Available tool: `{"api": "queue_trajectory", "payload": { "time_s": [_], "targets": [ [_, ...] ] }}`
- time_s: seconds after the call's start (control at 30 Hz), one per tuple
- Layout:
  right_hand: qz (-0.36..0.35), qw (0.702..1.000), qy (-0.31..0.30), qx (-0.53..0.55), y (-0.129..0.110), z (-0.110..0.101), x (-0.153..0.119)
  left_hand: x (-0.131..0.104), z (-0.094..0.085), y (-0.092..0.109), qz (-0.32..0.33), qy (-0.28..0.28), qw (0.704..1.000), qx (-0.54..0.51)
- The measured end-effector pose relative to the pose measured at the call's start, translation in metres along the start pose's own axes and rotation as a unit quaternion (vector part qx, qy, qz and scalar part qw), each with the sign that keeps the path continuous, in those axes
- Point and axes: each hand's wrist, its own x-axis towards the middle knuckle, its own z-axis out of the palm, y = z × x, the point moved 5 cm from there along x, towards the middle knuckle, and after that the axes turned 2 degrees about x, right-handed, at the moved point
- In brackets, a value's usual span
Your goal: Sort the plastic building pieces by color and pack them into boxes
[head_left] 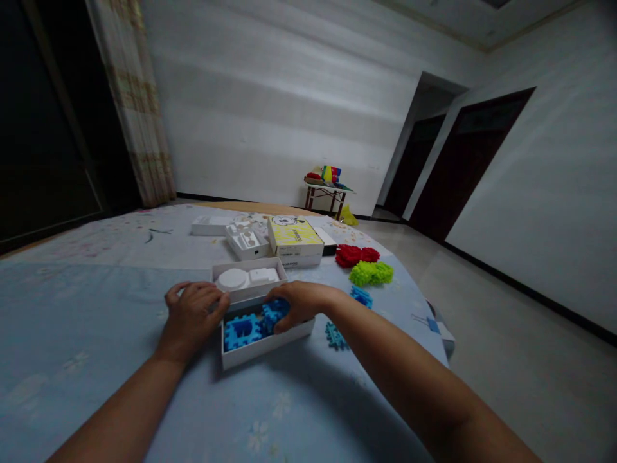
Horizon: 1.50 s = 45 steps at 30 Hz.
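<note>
A white open box (267,347) holds blue toothed blocks (242,331). My right hand (299,305) reaches over its right part, thumb and fingers closed round a blue block (274,313). At the box's left end rests my left hand (195,316), fingers spread, its fingertips near the box's corner and holding nothing. Just behind stands a second white open box (249,264) with a round white item (232,279) and a squarish white item (263,276) in it.
Behind are a yellow-and-white box (295,236), a white printed box (247,241) and a flat white box (211,225). On the right lie red (357,255), green (371,273), blue (361,296) and teal blocks (336,336). A small table (328,188) stands by the wall.
</note>
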Motion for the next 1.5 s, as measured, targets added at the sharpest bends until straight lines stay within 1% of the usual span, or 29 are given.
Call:
{"api": "queue_trajectory", "payload": {
  "time_s": [0.1, 0.23, 0.4, 0.5, 0.6, 0.67, 0.73, 0.87, 0.97, 1.1, 1.17, 1.23, 1.3, 1.37, 1.5],
  "targets": [
    [0.014, 1.000, -0.004, 0.008, 0.002, -0.001, 0.002, 0.001, -0.001, 0.002, 0.001, 0.003, 1.000, -0.002],
    [0.011, 1.000, -0.003, 0.012, 0.004, 0.002, 0.004, 0.002, -0.002, 0.003, 0.004, 0.013, 1.000, -0.002],
    [0.007, 0.996, -0.031, 0.088, 0.007, 0.006, 0.002, 0.001, -0.003, 0.003, 0.012, 0.019, 1.000, 0.005],
    [0.018, 0.991, -0.021, 0.133, 0.011, 0.006, -0.002, 0.000, -0.002, 0.001, 0.010, 0.016, 1.000, 0.009],
    [0.027, 0.987, 0.015, 0.157, 0.017, 0.005, -0.006, 0.000, 0.001, 0.000, 0.007, 0.010, 1.000, 0.009],
    [0.032, 0.986, 0.045, 0.155, 0.020, 0.005, -0.007, 0.000, 0.002, 0.000, 0.007, 0.008, 1.000, 0.006],
    [0.036, 0.988, 0.060, 0.138, 0.021, 0.005, -0.009, 0.000, 0.003, 0.000, 0.007, 0.007, 1.000, 0.004],
    [0.022, 0.994, 0.048, 0.093, 0.016, 0.008, -0.010, 0.000, 0.003, -0.001, 0.009, 0.011, 1.000, 0.000],
    [0.003, 0.996, 0.053, 0.074, 0.011, 0.010, -0.008, -0.001, 0.003, -0.002, 0.008, 0.012, 1.000, -0.002],
    [-0.007, 0.994, 0.070, 0.088, 0.010, 0.012, -0.011, -0.001, 0.003, -0.003, 0.004, 0.012, 1.000, -0.007],
    [0.008, 0.991, 0.094, 0.098, 0.012, 0.009, -0.015, -0.001, 0.003, -0.003, 0.003, 0.012, 1.000, -0.008],
    [0.038, 0.987, 0.133, 0.086, 0.015, 0.004, -0.021, -0.001, 0.003, -0.004, 0.001, 0.014, 1.000, -0.008],
    [0.064, 0.983, 0.156, 0.071, 0.016, 0.001, -0.027, -0.001, 0.002, -0.003, 0.002, 0.012, 1.000, -0.008],
    [0.069, 0.984, 0.149, 0.073, 0.014, 0.002, -0.029, 0.000, 0.002, -0.002, 0.004, 0.009, 1.000, -0.008],
    [0.038, 0.987, 0.121, 0.102, 0.005, 0.012, -0.026, 0.002, 0.001, 0.002, 0.008, 0.005, 1.000, -0.001]
  ]
}}
